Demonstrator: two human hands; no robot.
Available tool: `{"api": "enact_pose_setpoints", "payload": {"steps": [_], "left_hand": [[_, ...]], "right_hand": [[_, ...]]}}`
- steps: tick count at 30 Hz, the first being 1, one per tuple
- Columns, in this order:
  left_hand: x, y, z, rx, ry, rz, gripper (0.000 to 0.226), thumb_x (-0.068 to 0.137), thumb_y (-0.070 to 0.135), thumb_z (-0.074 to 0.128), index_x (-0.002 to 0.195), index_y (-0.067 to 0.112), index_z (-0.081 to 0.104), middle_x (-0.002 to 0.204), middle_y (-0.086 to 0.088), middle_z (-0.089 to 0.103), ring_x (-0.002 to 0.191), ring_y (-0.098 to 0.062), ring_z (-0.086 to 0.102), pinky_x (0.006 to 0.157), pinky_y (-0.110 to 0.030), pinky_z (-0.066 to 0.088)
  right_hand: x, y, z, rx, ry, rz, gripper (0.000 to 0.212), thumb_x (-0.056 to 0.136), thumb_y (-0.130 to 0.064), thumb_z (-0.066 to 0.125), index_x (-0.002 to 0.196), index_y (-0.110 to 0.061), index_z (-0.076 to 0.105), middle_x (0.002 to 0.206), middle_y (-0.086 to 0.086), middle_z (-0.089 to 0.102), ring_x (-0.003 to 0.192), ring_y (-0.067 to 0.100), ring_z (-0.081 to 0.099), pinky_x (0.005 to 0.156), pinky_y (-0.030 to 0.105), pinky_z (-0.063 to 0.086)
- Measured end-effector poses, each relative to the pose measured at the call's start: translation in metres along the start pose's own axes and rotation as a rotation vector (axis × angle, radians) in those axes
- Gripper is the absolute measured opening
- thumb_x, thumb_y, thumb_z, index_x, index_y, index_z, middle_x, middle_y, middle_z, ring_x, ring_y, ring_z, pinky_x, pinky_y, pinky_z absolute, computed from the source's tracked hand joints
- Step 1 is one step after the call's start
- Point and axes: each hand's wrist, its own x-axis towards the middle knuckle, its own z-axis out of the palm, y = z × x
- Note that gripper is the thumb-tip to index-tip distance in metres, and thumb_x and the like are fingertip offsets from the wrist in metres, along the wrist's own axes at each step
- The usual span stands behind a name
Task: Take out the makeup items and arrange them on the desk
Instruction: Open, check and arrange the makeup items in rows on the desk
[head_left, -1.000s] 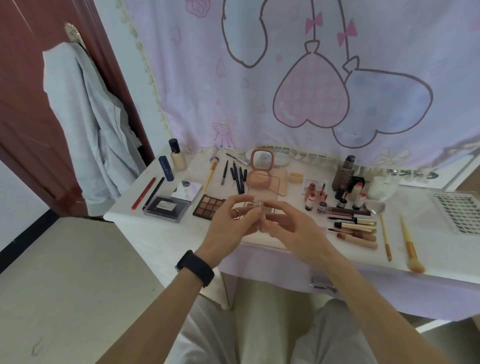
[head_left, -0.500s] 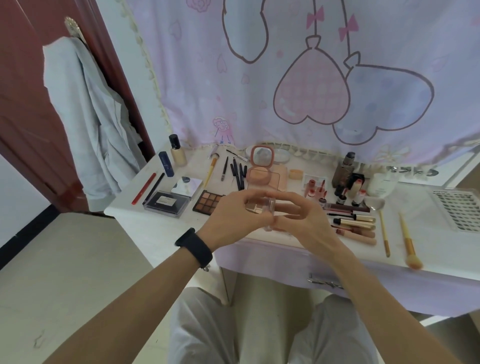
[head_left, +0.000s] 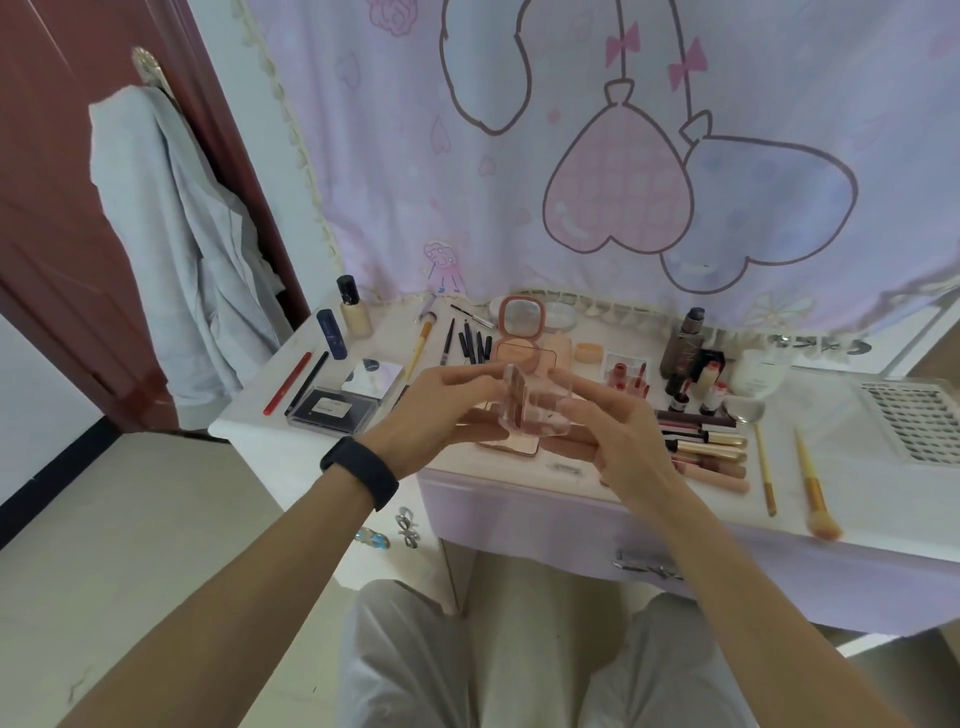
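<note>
both hands have the clear palette (head_left: 535, 405) up in the air over the front edge of the desk (head_left: 836, 457), about the middle, not touching the top. the left hand (head_left: 441, 410) has fingers curled round the left side, where a flap stands up like a hinged lid, and the right hand (head_left: 618, 436) pinches the right side, thumb on top and fingers under. can't tell if the lid is meant to go open or closed.

my take on doing this bit well: keep it level so nothing tips out, grip by the edges and not the flat faces, since see-through plastic is slick and shows prints. then set it down flat in a gap near the front edge, apart from the lipstick tubes (head_left: 706, 447) lined up toward the right.

materials: the palette is hard, glossy, boxy and transparent, with brownish-pink blocks inside. the tubes are smooth cylinders, gold and pink, so a bump would likely roll them. the brush (head_left: 813, 488) near the front right has a thin handle and a soft fluffy head. the black case (head_left: 332, 410) at the left end is flat and rectangular.
</note>
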Motion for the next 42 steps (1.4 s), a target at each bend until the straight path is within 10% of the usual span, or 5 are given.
{"api": "enact_pose_setpoints", "payload": {"steps": [19,27,42], "left_hand": [[0.002,-0.046,-0.01,-0.56,-0.044,-0.062,0.051,0.087,-0.003,0.059,0.135,0.011,0.059,0.128,-0.023,0.065,0.107,-0.035,0.07,0.081,-0.035,0.062],[0.0,-0.057,0.015,-0.208,-0.135,-0.062,0.064,0.074,0.002,0.078,0.133,0.02,0.061,0.121,-0.02,0.068,0.109,-0.037,0.069,0.091,-0.042,0.058],[0.024,-0.07,0.056,0.555,0.167,0.173,0.052,0.084,0.025,0.076,0.13,0.035,0.055,0.115,0.019,0.058,0.085,-0.004,0.064,0.077,-0.013,0.052]], "right_hand": [[0.007,-0.005,-0.013,0.297,0.204,0.24,0.025,0.104,-0.01,0.048,0.118,-0.005,0.069,0.109,0.017,0.075,0.089,0.035,0.075,0.066,0.034,0.063],[-0.004,-0.014,-0.039,-0.23,0.241,0.17,0.02,0.102,-0.015,0.055,0.119,-0.012,0.066,0.097,0.003,0.078,0.083,0.026,0.076,0.069,0.028,0.061],[0.058,-0.078,-0.066,-0.991,0.18,-0.095,0.018,0.102,-0.02,0.048,0.106,-0.03,0.063,0.093,-0.012,0.074,0.075,0.005,0.072,0.067,0.018,0.053]]}}
